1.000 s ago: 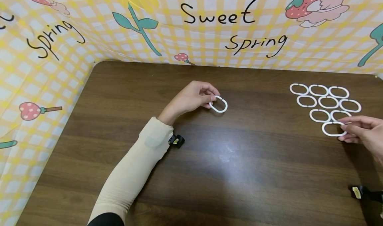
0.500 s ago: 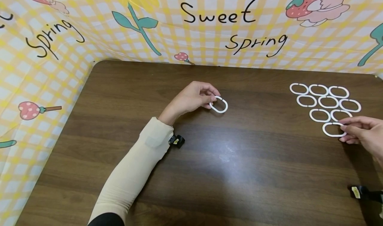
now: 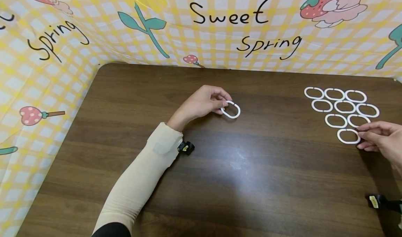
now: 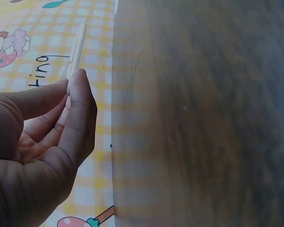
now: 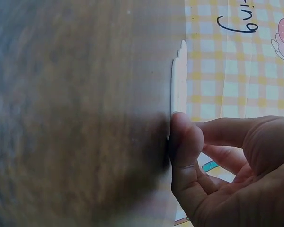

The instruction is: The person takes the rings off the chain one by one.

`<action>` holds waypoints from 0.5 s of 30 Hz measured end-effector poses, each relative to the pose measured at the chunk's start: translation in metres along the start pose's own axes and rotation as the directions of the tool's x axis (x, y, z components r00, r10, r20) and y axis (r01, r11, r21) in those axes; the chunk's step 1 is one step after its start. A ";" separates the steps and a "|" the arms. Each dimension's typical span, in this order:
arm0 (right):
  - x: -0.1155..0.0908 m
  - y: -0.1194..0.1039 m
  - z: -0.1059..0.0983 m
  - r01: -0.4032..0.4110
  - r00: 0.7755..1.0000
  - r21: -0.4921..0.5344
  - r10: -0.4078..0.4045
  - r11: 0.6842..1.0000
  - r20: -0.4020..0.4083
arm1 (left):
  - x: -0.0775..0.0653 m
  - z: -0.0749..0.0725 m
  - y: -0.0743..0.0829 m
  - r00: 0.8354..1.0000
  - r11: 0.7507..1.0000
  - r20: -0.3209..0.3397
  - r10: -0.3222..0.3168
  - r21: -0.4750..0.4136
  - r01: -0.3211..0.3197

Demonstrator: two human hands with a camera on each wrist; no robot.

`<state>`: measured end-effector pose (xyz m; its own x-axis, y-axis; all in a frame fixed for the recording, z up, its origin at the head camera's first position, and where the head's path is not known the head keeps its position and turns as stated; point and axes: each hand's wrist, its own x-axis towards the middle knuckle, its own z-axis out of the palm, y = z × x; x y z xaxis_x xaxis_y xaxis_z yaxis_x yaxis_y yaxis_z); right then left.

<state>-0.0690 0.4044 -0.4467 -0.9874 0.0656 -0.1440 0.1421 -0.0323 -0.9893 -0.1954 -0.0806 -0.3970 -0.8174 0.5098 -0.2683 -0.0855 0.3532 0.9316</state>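
Note:
My left hand [image 3: 204, 101] pinches one end of a white oval ring [image 3: 231, 110] between thumb and fingers, near the middle of the table. The ring has a small split in its long side. Seen edge-on in the left wrist view, the ring [image 4: 77, 49] stands as a thin white strip at the fingertips. At the right, my right hand [image 3: 384, 137] has its thumb tip and fingers at the right end of the nearest ring [image 3: 338, 136] of a group. That ring lies flat, its outline almost wholly visible. In the right wrist view, rings [image 5: 174, 85] overlap just past my fingertips.
Several like rings [image 3: 344, 102] lie in staggered rows on the brown wooden table [image 3: 157, 76] at the back right. A yellow checked cloth [image 3: 220, 55] rises along the table's back and left edges.
The nearest ring of the group has slid slightly left, out from under my right thumb. My left hand has shifted a touch to the right with its ring. The other rings lie still.

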 end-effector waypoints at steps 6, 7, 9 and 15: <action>-0.001 -0.007 0.006 0.014 1.000 0.012 -0.014 1.000 0.000 | 0.003 0.004 -0.001 1.000 1.000 0.013 -0.013 -0.017 0.013; -0.001 -0.009 0.008 0.017 1.000 0.001 -0.017 1.000 -0.005 | 0.003 0.006 0.000 1.000 1.000 0.015 -0.015 -0.019 0.015; -0.001 -0.013 0.011 0.019 1.000 -0.030 -0.019 0.999 -0.014 | 0.005 0.009 0.000 1.000 1.000 0.017 -0.017 -0.022 0.018; 0.000 -0.023 0.021 0.056 0.997 -0.157 -0.064 0.986 -0.049 | 0.010 0.022 0.003 1.000 0.999 0.016 -0.016 -0.040 0.017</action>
<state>-0.0736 0.3846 -0.4231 -0.9899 0.1163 -0.0813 0.0961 0.1279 -0.9871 -0.1915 -0.0569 -0.4029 -0.8066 0.5165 -0.2874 -0.1220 0.3303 0.9360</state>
